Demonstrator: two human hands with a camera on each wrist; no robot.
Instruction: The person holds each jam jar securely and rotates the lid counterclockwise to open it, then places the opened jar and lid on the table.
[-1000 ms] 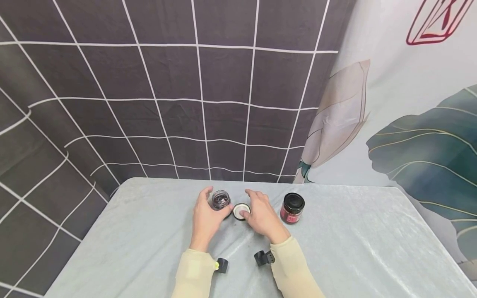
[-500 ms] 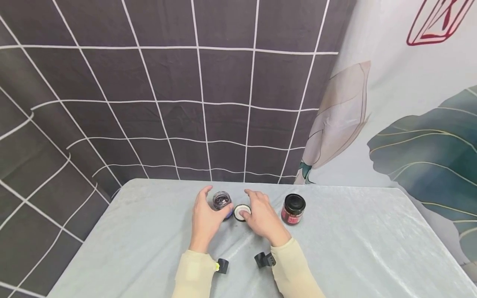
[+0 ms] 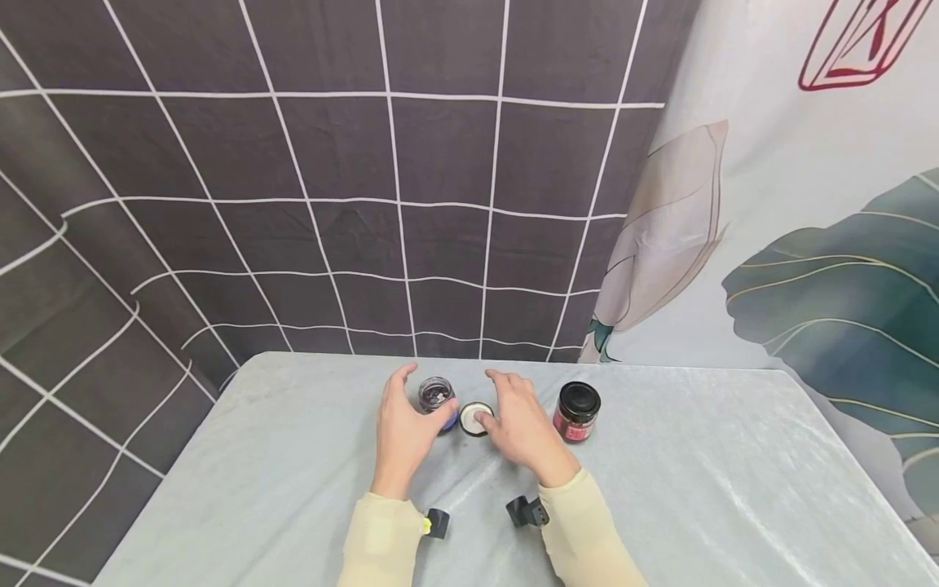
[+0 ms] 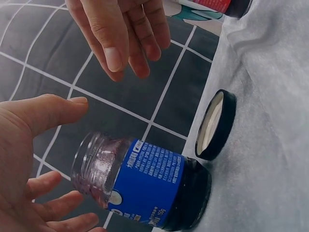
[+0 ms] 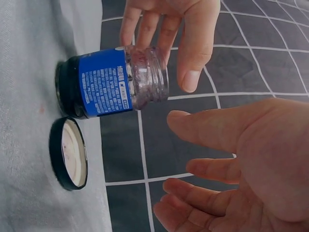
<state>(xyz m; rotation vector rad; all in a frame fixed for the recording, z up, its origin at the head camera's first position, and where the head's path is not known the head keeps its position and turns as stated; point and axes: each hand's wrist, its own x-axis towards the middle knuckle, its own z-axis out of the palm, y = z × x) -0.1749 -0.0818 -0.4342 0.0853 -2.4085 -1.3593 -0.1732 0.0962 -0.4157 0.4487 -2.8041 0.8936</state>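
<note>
An uncapped glass jar [image 4: 145, 181] with a blue label and dark contents stands upright on the cloth-covered table. My left hand [image 3: 406, 436] hovers around its rim, thumb on the near side and fingers beyond; the left wrist view has the thumb apart from the glass. Beside the jar, the dark lid [image 5: 69, 153] lies with its pale inside up. Above and to the right of that lid is my right hand [image 3: 524, 428], its fingers loosely extended and holding nothing. In the right wrist view a gap separates the right thumb from both jar and lid.
A second jar [image 3: 576, 412] with a black lid and red label stands to the right of my right hand. The grey cloth table [image 3: 704, 489] ends at the back against a dark gridded curtain [image 3: 447, 244]. A floral curtain [image 3: 660, 244] hangs at the right.
My right hand has drawn slightly to the right, away from the lid. My left hand has shifted a little to the left. Jars and lid stay in place.
</note>
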